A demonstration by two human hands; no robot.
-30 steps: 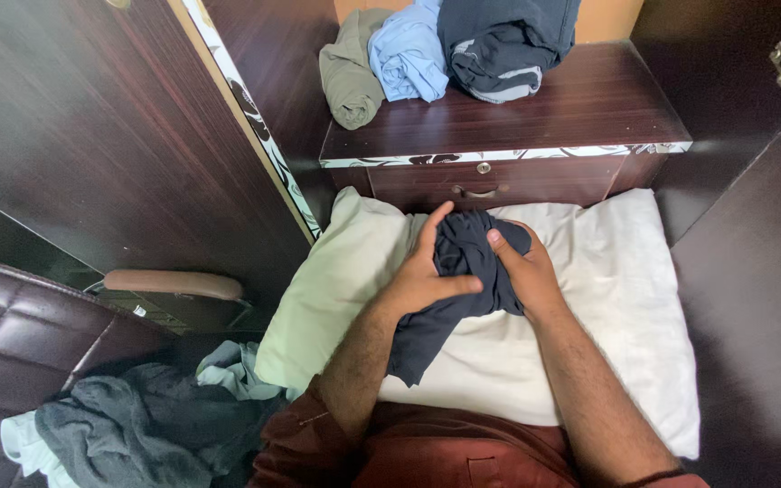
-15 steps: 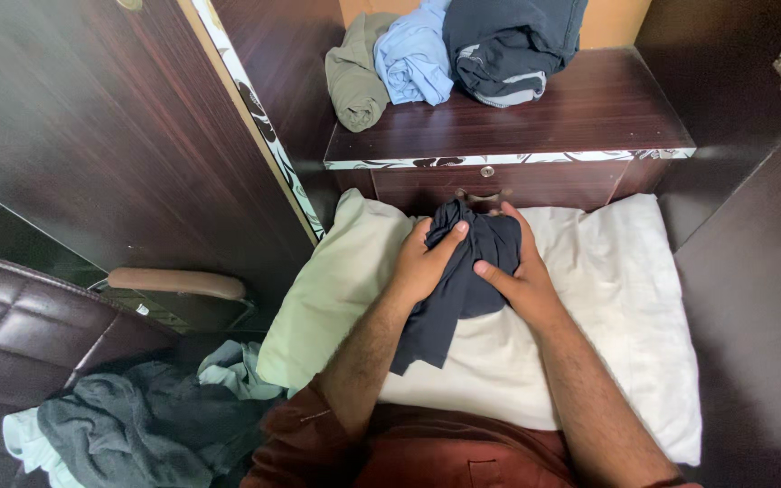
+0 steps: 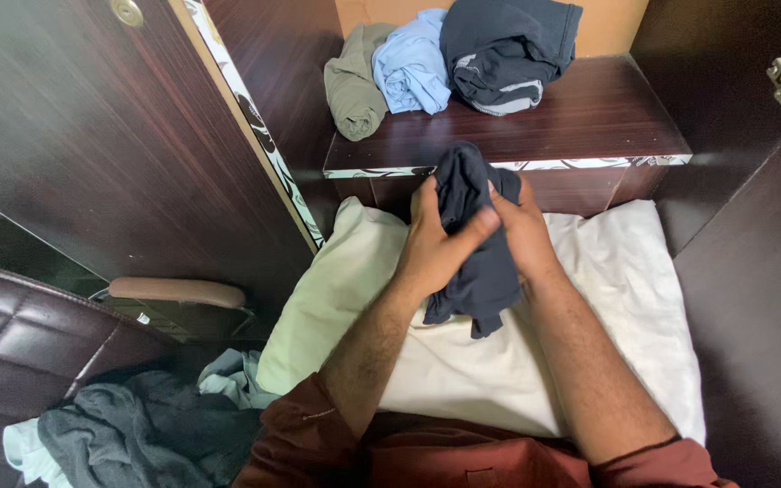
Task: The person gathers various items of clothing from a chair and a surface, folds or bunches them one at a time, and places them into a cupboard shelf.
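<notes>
Dark navy cloth garment (image 3: 474, 237) bunched above the pale cotton pillow (image 3: 625, 298), clenched between left hand (image 3: 433, 244) and right hand (image 3: 524, 230) — loose tail hanging, likely to unroll if either grasp slackens. Farther off, dark wooden nightstand (image 3: 589, 117) bearing rolled olive, blue and navy clothes (image 3: 427, 63); drawer probably shut.

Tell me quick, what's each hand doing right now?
Left hand: closed on the dark navy garment, thumb across its front.
Right hand: closed on the same garment from the other side.
</notes>
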